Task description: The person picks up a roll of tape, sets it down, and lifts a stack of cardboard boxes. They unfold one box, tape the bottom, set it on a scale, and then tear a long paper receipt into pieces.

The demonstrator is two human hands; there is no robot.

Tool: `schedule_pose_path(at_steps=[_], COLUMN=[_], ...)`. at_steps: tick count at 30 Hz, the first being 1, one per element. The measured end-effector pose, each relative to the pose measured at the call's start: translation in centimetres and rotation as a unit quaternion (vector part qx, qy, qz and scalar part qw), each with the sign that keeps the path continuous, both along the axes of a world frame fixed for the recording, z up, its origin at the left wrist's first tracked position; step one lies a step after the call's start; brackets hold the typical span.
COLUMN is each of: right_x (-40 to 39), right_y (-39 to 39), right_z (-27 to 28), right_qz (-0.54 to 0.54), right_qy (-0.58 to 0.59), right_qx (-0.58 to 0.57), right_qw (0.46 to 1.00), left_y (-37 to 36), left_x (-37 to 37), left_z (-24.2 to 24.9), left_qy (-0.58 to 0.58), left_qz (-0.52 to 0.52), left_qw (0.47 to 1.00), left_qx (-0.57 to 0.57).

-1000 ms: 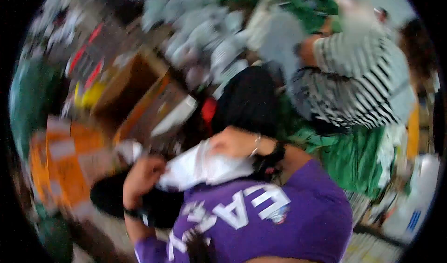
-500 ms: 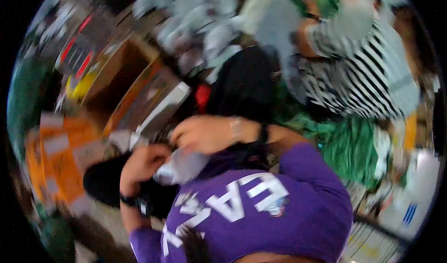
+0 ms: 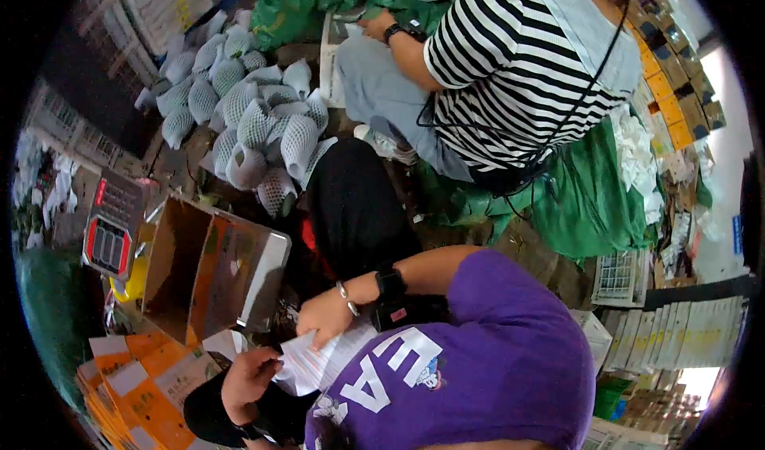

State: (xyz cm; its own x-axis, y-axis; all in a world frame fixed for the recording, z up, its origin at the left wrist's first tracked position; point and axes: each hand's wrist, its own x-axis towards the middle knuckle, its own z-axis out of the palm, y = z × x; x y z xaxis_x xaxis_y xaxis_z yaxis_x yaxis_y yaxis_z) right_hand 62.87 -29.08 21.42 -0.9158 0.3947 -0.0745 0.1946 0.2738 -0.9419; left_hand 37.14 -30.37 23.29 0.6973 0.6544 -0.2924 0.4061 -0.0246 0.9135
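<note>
White printed paper [image 3: 328, 360] lies over my lap, against the purple shirt. My left hand [image 3: 250, 377] pinches its left edge between thumb and fingers. On the paper's upper part rests my right hand [image 3: 325, 316], fingers bent and closed on it, a silver bracelet and black watch at the wrist. An open cardboard box [image 3: 179, 271] stands just beyond my hands, to the left. Flattened orange cartons [image 3: 159, 382] lie beside my left knee.
Several foam-netted items [image 3: 255, 123] are piled ahead. A co-worker in a striped shirt [image 3: 518, 67] sits at the upper right, beside green sacking [image 3: 594, 203]. A scale with a red-edged display [image 3: 110, 247] stands at the left. Stacked white cartons [image 3: 677, 334] are at the right.
The view has swung and become sharper. The paper, crumpled-looking and blurred before, now appears spread flatter between my hands. The co-worker's arm has shifted in view toward the upper middle.
</note>
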Motion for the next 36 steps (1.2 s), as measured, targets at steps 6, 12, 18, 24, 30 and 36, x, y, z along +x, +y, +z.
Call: schedule_pose_path(at_steps=[6,12,18,24,30,36], right_x=[-0.6,3.9,-1.7,-2.6,3.1,5.6], right_y=[-1.0,-0.7,1.2,0.6,1.4,1.9], right_z=[-2.0,-0.3,1.0,2.5,2.1,2.8], right_qz=[0.008,-0.166,-0.043,0.003,-0.083,-0.229], right_qy=[-0.024,0.008,0.076,-0.052,-0.064,-0.176], right_qx=[-0.059,0.038,0.151,0.167,0.099,0.223], right_qw=[0.998,0.985,0.985,0.985,0.990,0.931], left_y=[1.0,0.7,0.3,0.2,-0.1,1.9], left_x=[0.9,-8.6,3.8,1.2,-1.5,0.4], left_z=[1.3,-1.7,2.0,0.7,2.0,1.9], left_qy=[0.112,0.076,0.006,0.048,0.092,0.113], left_qz=[-0.067,0.243,0.000,0.153,0.232,0.032], left_qw=[0.991,0.967,0.995,0.985,0.967,0.991], left_qx=[0.022,0.009,0.095,0.064,-0.049,0.067])
